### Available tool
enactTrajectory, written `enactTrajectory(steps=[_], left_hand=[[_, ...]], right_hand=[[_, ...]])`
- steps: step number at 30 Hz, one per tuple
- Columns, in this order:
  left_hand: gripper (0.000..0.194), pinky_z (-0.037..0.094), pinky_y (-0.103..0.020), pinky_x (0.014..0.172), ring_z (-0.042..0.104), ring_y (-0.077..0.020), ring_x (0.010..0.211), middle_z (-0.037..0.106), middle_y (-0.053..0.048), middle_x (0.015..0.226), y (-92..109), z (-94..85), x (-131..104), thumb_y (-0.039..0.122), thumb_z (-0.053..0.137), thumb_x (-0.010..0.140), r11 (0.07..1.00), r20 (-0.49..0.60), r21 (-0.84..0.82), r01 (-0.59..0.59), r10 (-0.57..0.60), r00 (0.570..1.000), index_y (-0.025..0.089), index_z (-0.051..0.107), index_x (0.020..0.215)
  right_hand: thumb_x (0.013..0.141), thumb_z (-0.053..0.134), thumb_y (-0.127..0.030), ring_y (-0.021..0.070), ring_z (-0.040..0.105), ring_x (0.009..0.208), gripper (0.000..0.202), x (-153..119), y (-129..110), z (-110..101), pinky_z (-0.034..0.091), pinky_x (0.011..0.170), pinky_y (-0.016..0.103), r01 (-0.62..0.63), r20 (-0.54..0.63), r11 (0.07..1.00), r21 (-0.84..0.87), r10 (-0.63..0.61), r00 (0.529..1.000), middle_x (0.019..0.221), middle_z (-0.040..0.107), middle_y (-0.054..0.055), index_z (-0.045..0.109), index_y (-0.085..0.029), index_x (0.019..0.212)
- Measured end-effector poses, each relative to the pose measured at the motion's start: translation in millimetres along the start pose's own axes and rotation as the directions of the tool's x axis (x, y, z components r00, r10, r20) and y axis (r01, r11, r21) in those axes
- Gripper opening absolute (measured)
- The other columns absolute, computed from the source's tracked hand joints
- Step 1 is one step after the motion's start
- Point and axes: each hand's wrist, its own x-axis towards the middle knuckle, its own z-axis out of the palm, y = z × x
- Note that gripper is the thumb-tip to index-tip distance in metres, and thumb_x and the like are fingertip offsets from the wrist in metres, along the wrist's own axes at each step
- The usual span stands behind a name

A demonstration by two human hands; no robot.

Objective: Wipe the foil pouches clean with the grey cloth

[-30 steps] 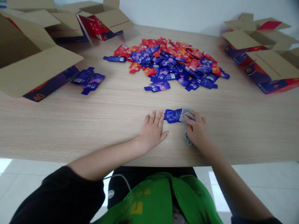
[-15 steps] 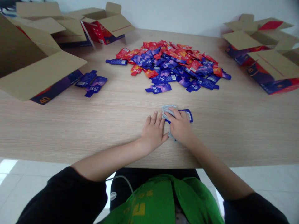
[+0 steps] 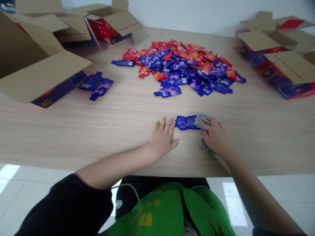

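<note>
A blue sachet lies flat on the table in front of me, its narrow end pointing left and printed text facing up. My left hand rests flat with fingers spread, fingertips on the sachet's narrow end. In my right hand is a bunched grey cloth, pressed against the sachet's right end and covering it. Part of the cloth hangs out below my right fingers. Beyond the hands, a single purple-blue sachet lies at the front of a heap of red and blue sachets.
Open cardboard boxes stand at both sides: a large one at left, another behind it, and more at right. Two blue sachets lie beside the near left box. A wall rises behind the table.
My right hand has slid right with the cloth along the blue sachet, uncovering its printed middle. My left hand has stayed in place.
</note>
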Motion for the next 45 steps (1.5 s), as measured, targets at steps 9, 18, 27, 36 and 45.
enactTrajectory(steps=[9,18,27,36,45], left_hand=[[0.08,0.03,-0.055,0.125,0.019,-0.0394,0.161,0.017,-0.014,0.175,-1,3.7,0,0.057,0.04,0.106,1.0,-0.038,-0.013,0.0,0.0,0.999,0.006,0.026,0.166],[0.08,0.031,-0.055,0.125,0.021,-0.0387,0.16,0.021,-0.015,0.174,-1,0.5,0,0.058,0.04,0.106,1.0,-0.021,-0.01,-0.003,0.003,1.0,0.006,0.028,0.165],[0.077,0.032,-0.052,0.125,0.022,-0.0378,0.16,0.019,-0.012,0.175,1,-1.1,-1,0.057,0.037,0.107,1.0,-0.016,0.017,0.008,-0.008,1.0,0.009,0.028,0.166],[0.078,0.032,-0.054,0.124,0.023,-0.0392,0.16,0.02,-0.014,0.174,-1,2.5,-1,0.056,0.04,0.106,1.0,-0.044,0.001,0.0,0.0,0.999,0.007,0.029,0.165],[0.076,0.033,-0.054,0.123,0.025,-0.0395,0.159,0.028,-0.017,0.172,1,0.9,-1,0.057,0.04,0.105,1.0,-0.043,-0.016,-0.004,0.003,0.999,0.007,0.037,0.162]], right_hand=[[0.089,0.043,-0.009,0.0319,0.056,0.127,0.054,22,-29,-6,0.047,0.104,0.049,0.154,-0.161,0.972,0.179,-0.125,0.979,0.143,0.059,0.018,0.07,-0.014,0.135],[0.091,0.046,-0.012,0.0338,0.054,0.115,0.053,13,-70,6,0.045,0.096,0.052,0.132,-0.051,0.99,0.048,-0.129,0.99,0.151,0.059,0.008,0.071,-0.023,0.136],[0.092,0.044,-0.014,0.0346,0.058,0.119,0.052,0,3,2,0.049,0.096,0.052,-0.046,-0.006,0.998,0.032,0.046,0.999,0.15,0.058,0.011,0.072,-0.022,0.134],[0.087,0.04,-0.008,0.0304,0.057,0.131,0.056,35,-8,-2,0.047,0.109,0.052,0.118,-0.079,0.948,0.294,-0.099,0.992,0.14,0.063,0.014,0.073,-0.02,0.131],[0.091,0.043,-0.012,0.0333,0.056,0.113,0.053,24,-67,4,0.046,0.095,0.053,0.171,-0.011,0.979,0.114,-0.171,0.985,0.149,0.061,0.008,0.072,-0.023,0.135]])
